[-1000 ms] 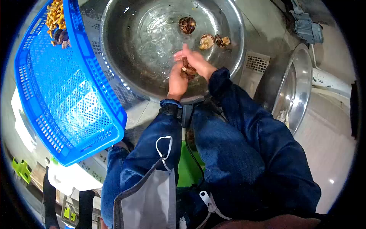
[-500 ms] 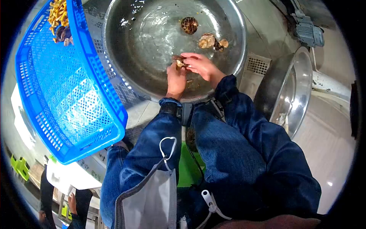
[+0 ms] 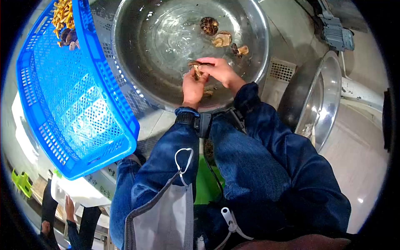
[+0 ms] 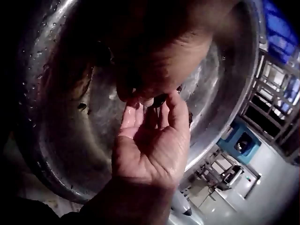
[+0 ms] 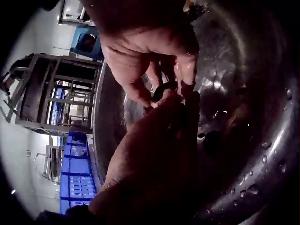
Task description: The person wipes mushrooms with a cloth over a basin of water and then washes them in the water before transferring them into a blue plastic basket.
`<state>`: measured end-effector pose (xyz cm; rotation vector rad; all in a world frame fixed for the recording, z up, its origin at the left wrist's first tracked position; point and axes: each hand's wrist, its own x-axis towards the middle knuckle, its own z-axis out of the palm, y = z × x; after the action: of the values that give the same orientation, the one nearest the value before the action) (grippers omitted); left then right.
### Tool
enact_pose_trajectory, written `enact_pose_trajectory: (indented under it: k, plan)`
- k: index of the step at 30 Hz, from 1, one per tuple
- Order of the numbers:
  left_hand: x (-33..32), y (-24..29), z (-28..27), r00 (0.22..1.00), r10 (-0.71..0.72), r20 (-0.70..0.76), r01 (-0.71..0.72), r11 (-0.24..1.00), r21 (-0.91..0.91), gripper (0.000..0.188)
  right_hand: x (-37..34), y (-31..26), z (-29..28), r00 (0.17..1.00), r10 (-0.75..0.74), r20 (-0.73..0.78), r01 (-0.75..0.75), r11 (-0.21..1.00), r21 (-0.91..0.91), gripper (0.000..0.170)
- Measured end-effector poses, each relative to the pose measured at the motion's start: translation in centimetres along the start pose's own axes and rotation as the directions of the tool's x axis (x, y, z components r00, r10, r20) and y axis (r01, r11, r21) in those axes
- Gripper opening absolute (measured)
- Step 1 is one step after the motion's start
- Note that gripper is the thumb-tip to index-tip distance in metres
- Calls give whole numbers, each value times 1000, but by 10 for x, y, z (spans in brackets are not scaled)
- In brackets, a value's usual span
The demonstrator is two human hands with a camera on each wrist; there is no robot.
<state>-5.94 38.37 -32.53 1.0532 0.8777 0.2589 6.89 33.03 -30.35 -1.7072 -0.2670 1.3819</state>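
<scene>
Over the near part of a round metal basin (image 3: 137, 79), both hands meet at a brown mushroom (image 3: 195, 63) with a pale stem. The left hand (image 3: 193, 88) grips it from below by the stem, fingers curled. From the right, the right hand (image 3: 222, 71) pinches the cap with thumb and fingers. In the left wrist view the left hand (image 4: 152, 150) is palm up and the mushroom is mostly hidden. The right wrist view shows the right hand (image 5: 145, 51) above it, dark. A dark-capped mushroom (image 3: 209, 26), a pale one (image 3: 222, 39) and a small one (image 3: 240, 50) lie in the basin's water.
A blue perforated basket (image 3: 75, 116) stands left of the basin, with yellow mushrooms (image 3: 63, 18) and dark ones at its far end. To the right, a second metal basin (image 3: 329, 104) leans tilted near a floor drain (image 3: 281, 71). Another person's hand (image 3: 70, 208) shows lower left.
Both hands have moved slightly up the basin with the mushroom, which has turned so its stem shows. The right fingers have closed onto its cap. The loose mushrooms have drifted a little.
</scene>
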Motion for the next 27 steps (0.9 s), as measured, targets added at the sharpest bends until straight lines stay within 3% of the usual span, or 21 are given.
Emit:
enact_pose_trajectory:
  k: [5,6,9,10,12,13,14,15,16,17,18,19,20,21,23,25,26,27]
  plan:
    - [1,-1,0,999,37,25,-37,999,0,26,2,4,-8,999,-49,19,48,998,34,36]
    - [1,-4,1,998,62,14,-61,994,-90,26,-2,0,-8,1000,-23,15,22,998,67,35]
    - [2,-11,3,996,-81,35,87,962,-260,26,-3,-5,-8,998,11,61,-14,999,48,35]
    - [3,-12,4,999,-50,11,51,970,-240,20,-1,-2,-13,994,-20,107,21,1000,-6,38]
    - [1,-11,6,990,-136,31,139,968,-207,20,3,12,-24,999,-12,41,10,998,55,39]
    - [1,-6,-1,985,-174,1,171,969,-179,20,-1,27,-28,979,-200,-51,206,961,183,30]
    - [6,-12,-2,979,-202,10,202,973,-111,26,9,61,-48,941,-321,-110,329,941,72,26]
    - [9,-15,-2,973,-230,19,231,972,-42,31,19,71,-60,982,-79,-173,39,975,-221,29]
    - [14,-31,0,997,76,0,-67,882,467,36,13,68,-49,983,31,-181,-17,997,78,32]
    - [20,-50,3,927,375,-18,-168,457,873,42,-10,19,-15,987,137,-88,-113,966,232,36]
    - [14,-18,8,892,-128,-433,245,943,226,47,-8,13,-15,993,116,-5,-113,977,181,36]
    - [23,-35,11,895,-63,-441,169,964,205,52,-8,8,-9,992,99,-80,-82,979,187,34]
    - [39,-75,16,894,-113,-434,150,987,53,57,-5,14,-18,996,36,-88,-23,989,145,30]
    - [29,-56,11,908,-164,-386,143,986,-83,57,14,33,-43,993,-108,-41,107,993,-44,28]
    - [4,-5,-1,936,-231,-266,131,929,-345,58,33,60,-62,965,-241,-104,163,860,-484,32]
    - [8,-9,-6,937,-260,-234,122,871,-477,52,13,43,-29,986,-126,108,166,721,-673,39]
    - [11,-20,-5,947,-242,-213,82,819,-568,50,23,70,-32,974,-88,210,215,660,-720,45]
    - [13,-30,-5,955,-222,-194,43,756,-653,48,11,79,-15,995,87,-57,-100,657,-747,46]
